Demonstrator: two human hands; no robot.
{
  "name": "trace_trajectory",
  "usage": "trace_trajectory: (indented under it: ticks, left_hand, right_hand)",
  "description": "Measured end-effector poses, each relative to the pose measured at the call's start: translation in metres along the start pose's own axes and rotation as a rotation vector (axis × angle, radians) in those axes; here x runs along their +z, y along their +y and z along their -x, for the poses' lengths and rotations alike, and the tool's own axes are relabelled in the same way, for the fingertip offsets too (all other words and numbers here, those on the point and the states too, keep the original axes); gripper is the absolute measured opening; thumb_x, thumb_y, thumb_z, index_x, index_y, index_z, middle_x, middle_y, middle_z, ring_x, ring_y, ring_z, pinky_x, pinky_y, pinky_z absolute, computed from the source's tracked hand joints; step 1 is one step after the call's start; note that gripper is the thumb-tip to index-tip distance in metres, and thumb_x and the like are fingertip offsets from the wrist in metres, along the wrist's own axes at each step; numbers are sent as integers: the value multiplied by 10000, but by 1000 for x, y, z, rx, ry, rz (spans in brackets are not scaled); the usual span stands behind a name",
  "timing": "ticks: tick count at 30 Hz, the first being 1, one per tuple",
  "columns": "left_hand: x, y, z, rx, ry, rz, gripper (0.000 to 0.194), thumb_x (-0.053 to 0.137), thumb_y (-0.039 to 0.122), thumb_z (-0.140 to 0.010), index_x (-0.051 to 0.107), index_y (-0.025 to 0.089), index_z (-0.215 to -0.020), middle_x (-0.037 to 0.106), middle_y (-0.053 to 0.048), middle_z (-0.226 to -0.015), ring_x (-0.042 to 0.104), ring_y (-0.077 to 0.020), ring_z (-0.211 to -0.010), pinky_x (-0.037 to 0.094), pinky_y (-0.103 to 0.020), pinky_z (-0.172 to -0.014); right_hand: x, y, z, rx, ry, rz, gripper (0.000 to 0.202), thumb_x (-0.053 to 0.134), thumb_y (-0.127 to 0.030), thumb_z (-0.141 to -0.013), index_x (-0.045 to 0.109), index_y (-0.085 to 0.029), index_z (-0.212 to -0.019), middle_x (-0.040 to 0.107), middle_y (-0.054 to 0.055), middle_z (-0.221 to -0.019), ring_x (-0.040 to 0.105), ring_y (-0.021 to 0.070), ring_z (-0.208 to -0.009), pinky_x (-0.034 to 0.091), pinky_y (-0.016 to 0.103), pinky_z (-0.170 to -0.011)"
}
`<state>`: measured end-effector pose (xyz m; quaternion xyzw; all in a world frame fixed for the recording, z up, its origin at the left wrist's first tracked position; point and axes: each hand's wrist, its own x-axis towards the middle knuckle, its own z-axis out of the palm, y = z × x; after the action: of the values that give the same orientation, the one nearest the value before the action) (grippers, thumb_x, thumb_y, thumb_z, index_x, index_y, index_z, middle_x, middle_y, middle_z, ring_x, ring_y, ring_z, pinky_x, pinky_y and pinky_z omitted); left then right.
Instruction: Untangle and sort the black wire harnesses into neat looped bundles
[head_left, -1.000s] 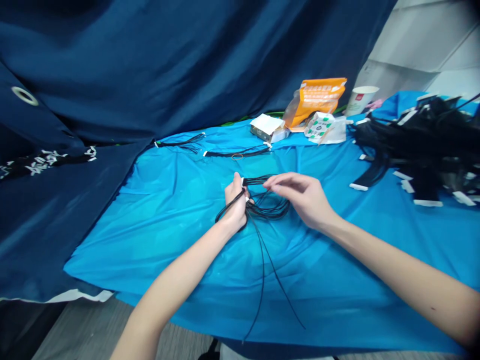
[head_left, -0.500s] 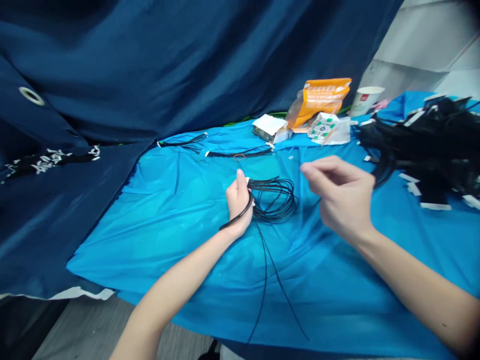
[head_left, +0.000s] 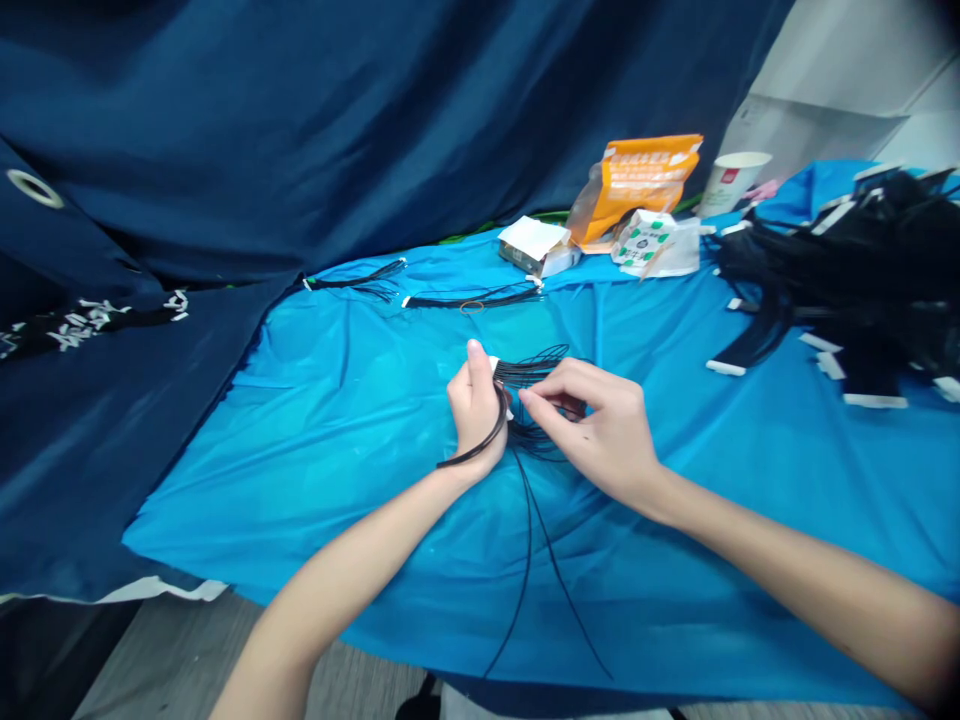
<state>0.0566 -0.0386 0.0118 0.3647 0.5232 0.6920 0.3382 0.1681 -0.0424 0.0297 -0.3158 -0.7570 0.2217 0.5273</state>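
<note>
Near the middle of the blue cloth, my left hand is closed around a looped bundle of thin black cables with a white connector by the thumb. A short black strand curves over the wrist, and two long thin strands trail down toward the front edge. My right hand is just right of the left one, over the loops, its thumb and forefinger pinched close to the cables. What those fingertips hold, if anything, is too small to make out.
Black cables with white connectors form a large pile at right. Behind are a small box, orange bag, white-green packet and paper cup. Two cable bundles and an orange ring lie farther back.
My right hand has moved left from beside the cable pile to the loops at my left hand. The left hand keeps its hold on the bundle.
</note>
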Motion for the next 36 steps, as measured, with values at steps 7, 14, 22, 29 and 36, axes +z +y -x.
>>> trace_trajectory:
  ticks: [7,14,22,29,36]
  left_hand:
    - [1,-1,0,38,-3,-4,537,408,645,-766,349,188,-490,347,43,-425,325,-71,-391,308,-220,-447]
    - [1,-3,0,62,-5,-30,540,392,635,-783,331,183,-495,334,46,-429,308,-67,-400,268,-224,-432]
    - [3,-1,1,83,-7,-25,546,439,645,-741,307,180,-486,297,53,-453,263,-65,-437,255,-225,-450]
    - [1,1,3,59,-66,-69,536,419,628,-765,342,176,-490,329,50,-437,298,-65,-424,261,-224,-447]
    - [0,4,-1,-30,-127,-3,508,456,592,-776,353,175,-506,337,52,-422,309,-61,-394,239,-213,-404]
  right_hand:
    - [0,0,0,-2,-1,3,156,580,-135,-776,589,-157,-621,546,4,-581,441,102,-508,337,248,-480]
    - [0,0,0,20,-17,2,162,584,-131,-777,584,-152,-616,532,-3,-578,441,92,-519,336,232,-489]
    - [1,0,1,22,-15,-11,146,583,-112,-776,589,-145,-633,522,-8,-585,435,86,-529,333,224,-498]
    - [2,4,4,-17,-25,-10,135,575,-107,-793,598,-141,-664,529,-5,-604,452,86,-543,346,224,-510]
    - [3,14,3,-223,-30,159,89,552,-123,-833,621,-143,-781,600,42,-715,536,128,-665,439,251,-607]
